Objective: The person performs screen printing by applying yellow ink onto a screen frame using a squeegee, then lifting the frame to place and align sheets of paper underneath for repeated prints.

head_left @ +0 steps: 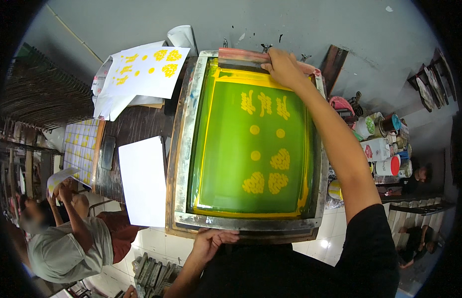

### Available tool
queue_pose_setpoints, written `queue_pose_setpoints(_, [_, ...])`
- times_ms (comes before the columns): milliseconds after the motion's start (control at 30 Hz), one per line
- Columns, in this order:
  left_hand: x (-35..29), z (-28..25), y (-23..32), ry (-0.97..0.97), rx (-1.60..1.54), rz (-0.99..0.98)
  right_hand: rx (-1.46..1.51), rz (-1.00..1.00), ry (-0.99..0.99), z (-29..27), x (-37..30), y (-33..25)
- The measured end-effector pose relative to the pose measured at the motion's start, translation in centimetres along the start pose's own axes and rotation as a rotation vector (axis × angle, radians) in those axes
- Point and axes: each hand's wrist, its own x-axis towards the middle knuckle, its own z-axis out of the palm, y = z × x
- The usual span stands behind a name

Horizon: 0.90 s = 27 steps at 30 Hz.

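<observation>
A screen printing frame (251, 221) with a metal rim lies before me, its green mesh (223, 139) marked with yellow characters, dots and rounded motifs. Yellow ink lines the mesh borders, thickest at the far end. There, my right hand (283, 67) is closed round the reddish handle of a wide squeegee (236, 55), which lies across the frame's far end. My right arm reaches over the frame's right side. At the near edge, my left hand (211, 243) holds the frame's rim, with the thumb along it and the other fingers curled below.
Left of the frame lie blank white paper (144, 181), a stack of yellow-printed sheets (164, 72) and a dark phone (107, 153). A seated person (77, 243) at the left holds a sheet. Tubs and cans (387, 166) crowd the right. Metal bars (154, 273) lie below.
</observation>
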Motion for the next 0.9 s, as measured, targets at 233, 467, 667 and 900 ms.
queue_pose_setpoints(233, [-0.1, 0.3, 0.0, -0.016, 0.014, 0.024, -0.027, -0.006, 0.001, 0.2, -2.2, -1.5])
queue_pose_setpoints(467, [0.3, -0.3, -0.1, -0.088, 0.072, 0.030, 0.041, 0.011, -0.013, -0.5, -11.9, -6.6])
queue_pose_setpoints(667, [0.6, -0.9, -0.2, -0.122, 0.074, 0.021, 0.068, -0.051, 0.053, -2.1, -25.8, -13.9])
queue_pose_setpoints(900, [-0.3, 1.2, 1.1, -0.224, -0.028, 0.045, 0.119, -0.063, 0.216, -5.9, -33.7, -19.8])
